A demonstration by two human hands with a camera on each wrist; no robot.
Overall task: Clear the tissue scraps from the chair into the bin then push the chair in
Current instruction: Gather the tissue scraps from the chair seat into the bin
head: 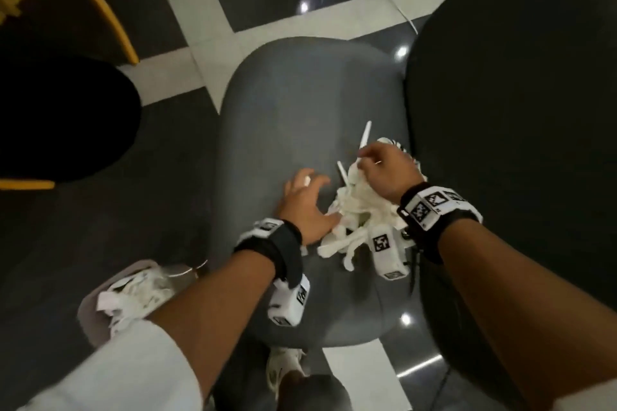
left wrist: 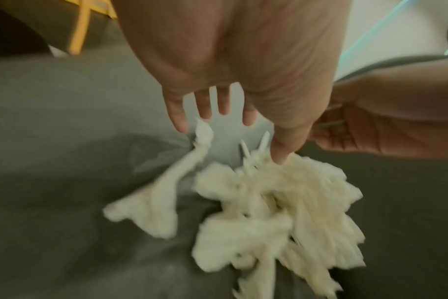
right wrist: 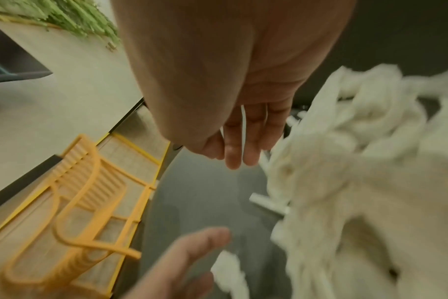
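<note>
Most of the scraps (head: 354,210) are on the chair (head: 300,103), heaped at the right of its grey seat, close against the dark backrest; a few thin white sticks (head: 364,135) poke out of the heap on its far side. We judge the job partly done: the bin (head: 90,304) on the floor, near and left of the chair, already has white tissue in it, yet the bulk of the pile is not cleared, and the chair is not pushed in.

Our left hand (head: 305,202) lies spread on the seat just left of the heap, fingers fanned and fairly straight, thumb at the pile's edge; in the left wrist view its fingertips (left wrist: 248,119) reach down toward the tissue without closing on any, so we take it as open and holding nothing; one loose strip (left wrist: 166,194) trails off to the left beneath it. Our right hand (head: 387,170) sits on the far side of the heap, fingers bent down into it; it seems to be gathering, but whether it has a true hold on tissue or sticks we cannot tell, since the pictures are blurred.

What is left, as we read it: bunch the heap between both hands; carry it to the bin; catch the strays; then push the chair in.
</note>
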